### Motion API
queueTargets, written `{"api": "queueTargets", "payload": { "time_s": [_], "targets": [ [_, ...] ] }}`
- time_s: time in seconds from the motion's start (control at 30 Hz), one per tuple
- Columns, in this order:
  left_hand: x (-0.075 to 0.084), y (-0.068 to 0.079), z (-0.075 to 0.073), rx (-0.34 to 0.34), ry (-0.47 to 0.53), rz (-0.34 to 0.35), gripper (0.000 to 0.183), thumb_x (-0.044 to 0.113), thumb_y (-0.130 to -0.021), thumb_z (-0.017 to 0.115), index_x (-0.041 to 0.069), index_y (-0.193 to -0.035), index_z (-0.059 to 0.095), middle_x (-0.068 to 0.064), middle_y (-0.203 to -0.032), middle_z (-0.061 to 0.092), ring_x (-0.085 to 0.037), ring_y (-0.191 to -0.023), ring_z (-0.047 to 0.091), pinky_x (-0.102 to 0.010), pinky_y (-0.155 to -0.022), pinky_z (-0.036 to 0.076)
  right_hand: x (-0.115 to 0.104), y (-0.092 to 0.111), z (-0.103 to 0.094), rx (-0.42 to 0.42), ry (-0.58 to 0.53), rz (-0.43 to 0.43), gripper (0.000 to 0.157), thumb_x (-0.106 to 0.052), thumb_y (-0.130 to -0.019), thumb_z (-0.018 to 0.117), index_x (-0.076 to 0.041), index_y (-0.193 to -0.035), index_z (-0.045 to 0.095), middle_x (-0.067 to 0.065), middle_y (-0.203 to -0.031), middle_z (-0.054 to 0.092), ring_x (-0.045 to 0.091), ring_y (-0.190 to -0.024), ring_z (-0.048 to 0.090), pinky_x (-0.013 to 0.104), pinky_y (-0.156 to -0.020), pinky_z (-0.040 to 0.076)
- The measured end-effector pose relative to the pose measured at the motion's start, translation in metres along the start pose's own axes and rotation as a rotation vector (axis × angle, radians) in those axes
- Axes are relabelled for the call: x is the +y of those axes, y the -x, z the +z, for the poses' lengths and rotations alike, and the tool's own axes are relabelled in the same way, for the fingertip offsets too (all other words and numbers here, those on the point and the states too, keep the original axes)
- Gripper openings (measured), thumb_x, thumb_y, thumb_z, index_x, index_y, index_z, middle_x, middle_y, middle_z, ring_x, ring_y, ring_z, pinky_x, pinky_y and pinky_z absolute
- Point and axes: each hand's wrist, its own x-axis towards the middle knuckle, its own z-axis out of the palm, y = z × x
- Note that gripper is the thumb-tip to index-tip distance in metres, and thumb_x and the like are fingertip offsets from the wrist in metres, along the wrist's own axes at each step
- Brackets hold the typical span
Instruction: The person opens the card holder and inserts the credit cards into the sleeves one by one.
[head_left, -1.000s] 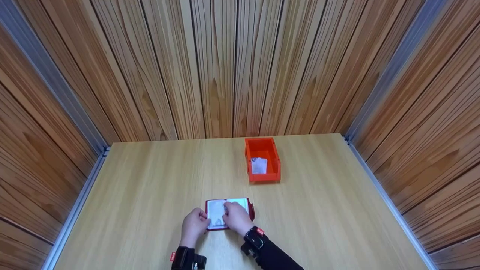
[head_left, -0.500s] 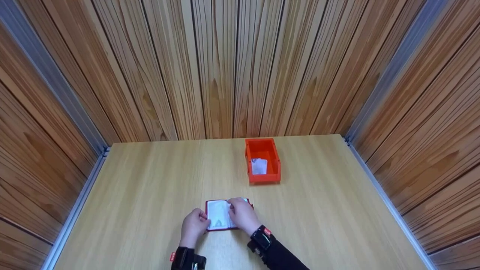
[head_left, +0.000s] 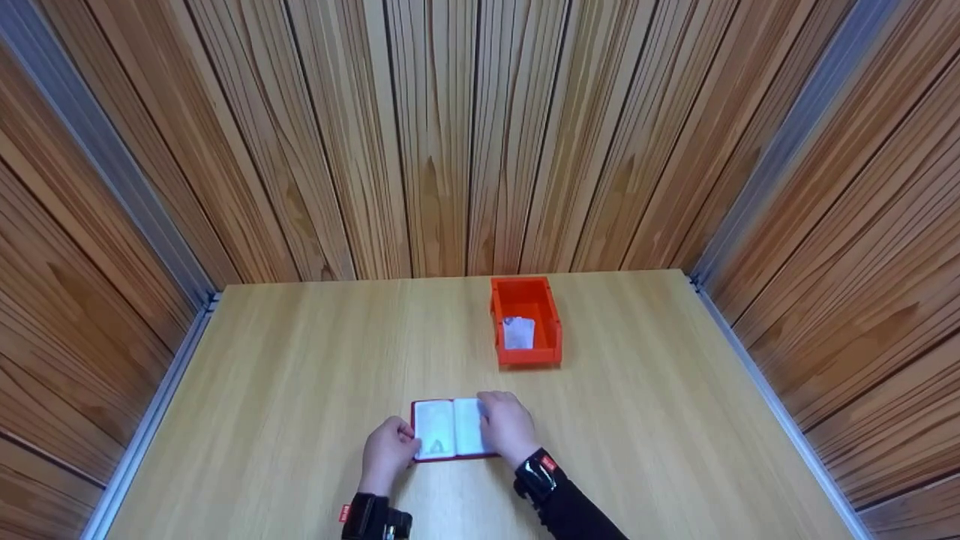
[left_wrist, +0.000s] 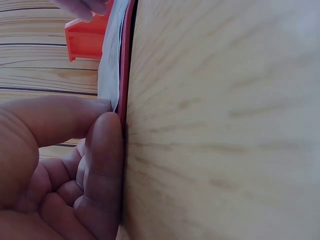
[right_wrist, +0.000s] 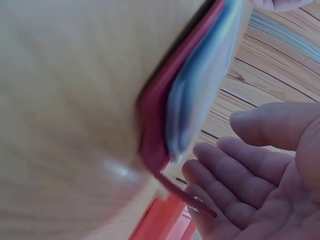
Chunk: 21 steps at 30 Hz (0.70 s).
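Observation:
A small red card holder (head_left: 434,426) with pale, sleeve-like pages lies spread flat on the table. My left hand (head_left: 391,450) pinches its near left corner; in the left wrist view the thumb rests on the page and the index finger meets the red cover (left_wrist: 126,75). At the right side is my right hand (head_left: 509,427), overlapping the right page in the head view. The right wrist view shows its fingers relaxed and the thumb apart from the pages (right_wrist: 202,85). A red strap (right_wrist: 177,191) with a metal snap sticks out from the cover, overlapping those fingers.
An orange bin (head_left: 530,358) stands farther back, right of centre, with a whitish piece of paper (head_left: 518,334) inside. Wood-patterned walls (head_left: 435,150) with metal corner rails (head_left: 787,142) enclose the wooden table (head_left: 315,360) at the back and sides.
My right hand has moved rightward across the card holder, from the middle to its right edge, uncovering the right page. My left hand has stayed at the left corner.

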Motion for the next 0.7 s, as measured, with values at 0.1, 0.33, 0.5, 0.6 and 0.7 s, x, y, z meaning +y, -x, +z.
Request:
{"api": "queueTargets", "payload": {
  "time_s": [0.1,0.33,0.5,0.6,0.7],
  "targets": [
    [-0.0001,0.0002,-0.0001,-0.003,0.0,0.011,0.014,-0.002,-0.082,0.069,0.002,-0.088,0.057,-0.003,-0.071,0.055,-0.016,-0.059,0.055,-0.031,-0.054,0.046,0.0033,0.002,0.001,0.006,0.018,-0.012,0.027,-0.006,-0.086,0.07,0.001,-0.113,0.07,0.015,-0.105,0.07,0.031,-0.1,0.064,0.044,-0.088,0.05],
    [0.0002,0.0006,0.0004,-0.008,-0.007,0.002,0.014,-0.001,-0.082,0.07,0.003,-0.089,0.058,-0.003,-0.071,0.055,-0.016,-0.059,0.055,-0.03,-0.054,0.046,0.0064,0.0044,0.0024,0.027,0.054,-0.043,0.026,-0.006,-0.085,0.072,0.0,-0.11,0.071,0.013,-0.101,0.07,0.03,-0.097,0.065,0.042,-0.085,0.051],
    [-0.0002,0.0003,0.0001,-0.005,-0.004,0.012,0.014,-0.001,-0.082,0.069,0.002,-0.089,0.058,-0.003,-0.071,0.055,-0.016,-0.058,0.055,-0.031,-0.054,0.046,0.0066,0.0052,0.0024,0.03,0.066,-0.049,0.026,-0.006,-0.084,0.072,0.0,-0.11,0.071,0.013,-0.1,0.07,0.029,-0.095,0.065,0.042,-0.083,0.052],
    [-0.001,0.0002,0.0001,0.0,0.001,0.022,0.014,-0.002,-0.081,0.069,0.002,-0.088,0.057,-0.003,-0.07,0.056,-0.015,-0.057,0.055,-0.031,-0.054,0.047,0.0065,0.0058,0.0036,0.025,0.076,-0.051,0.025,-0.007,-0.085,0.072,-0.001,-0.109,0.072,0.012,-0.099,0.07,0.028,-0.094,0.065,0.041,-0.083,0.052],
    [-0.0018,0.0,0.0005,0.005,0.001,0.031,0.014,-0.002,-0.08,0.069,0.002,-0.087,0.057,-0.003,-0.07,0.055,-0.015,-0.056,0.055,-0.031,-0.053,0.048,0.0061,0.0062,0.0043,0.018,0.09,-0.058,0.024,-0.008,-0.086,0.072,-0.002,-0.109,0.072,0.011,-0.098,0.071,0.027,-0.093,0.065,0.041,-0.082,0.052]
  ]
}}
